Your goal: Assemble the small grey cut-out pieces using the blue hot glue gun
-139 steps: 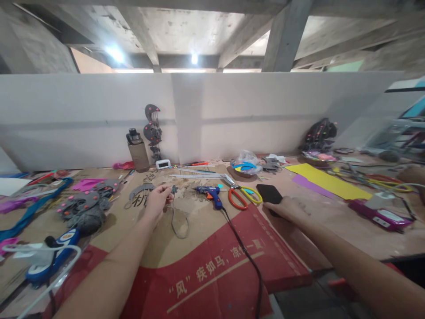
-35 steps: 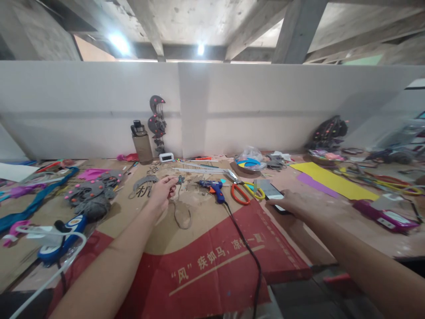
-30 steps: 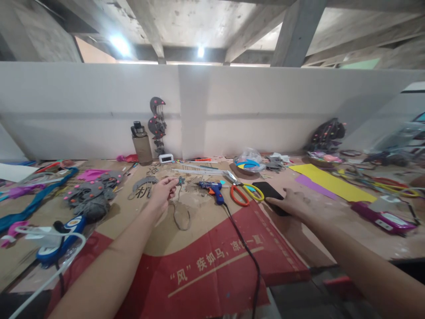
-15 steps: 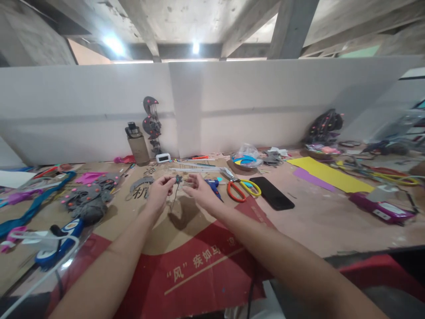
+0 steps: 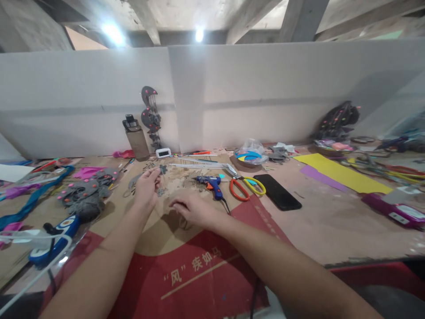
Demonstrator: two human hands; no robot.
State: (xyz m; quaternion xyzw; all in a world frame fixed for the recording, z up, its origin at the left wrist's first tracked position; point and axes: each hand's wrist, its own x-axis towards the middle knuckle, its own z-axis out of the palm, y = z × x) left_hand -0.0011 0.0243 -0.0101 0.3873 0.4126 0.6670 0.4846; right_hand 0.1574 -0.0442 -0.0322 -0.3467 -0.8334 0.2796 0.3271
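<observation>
Between the thumb and fingers of my left hand (image 5: 148, 185) is a small dark-grey flower-shaped piece (image 5: 163, 169), held up over the cardboard. My right hand (image 5: 192, 207) is lower and to the right, its fingers curled together and slightly blurred. A thin cord (image 5: 183, 223) loops out beneath it and appears to be pinched in those fingers, though the grip itself is partly hidden. Just beyond my right hand lies a blue glue gun (image 5: 214, 185) with an orange trigger. Both hands are above a cardboard sheet (image 5: 159, 239) with a red printed area.
Red-and-yellow-handled scissors (image 5: 239, 188) and a black phone (image 5: 278, 192) lie to the right. A bottle (image 5: 137, 141) stands at the back beside a grey hanging ornament (image 5: 151, 115). Grey pieces with pink dots (image 5: 88, 192) and a blue-and-white device (image 5: 55, 239) are at left.
My hands have moved apart: the left shifts left with the grey piece, the right drops lower and nearer me. The glue gun shows more fully. The view has tilted slightly down.
</observation>
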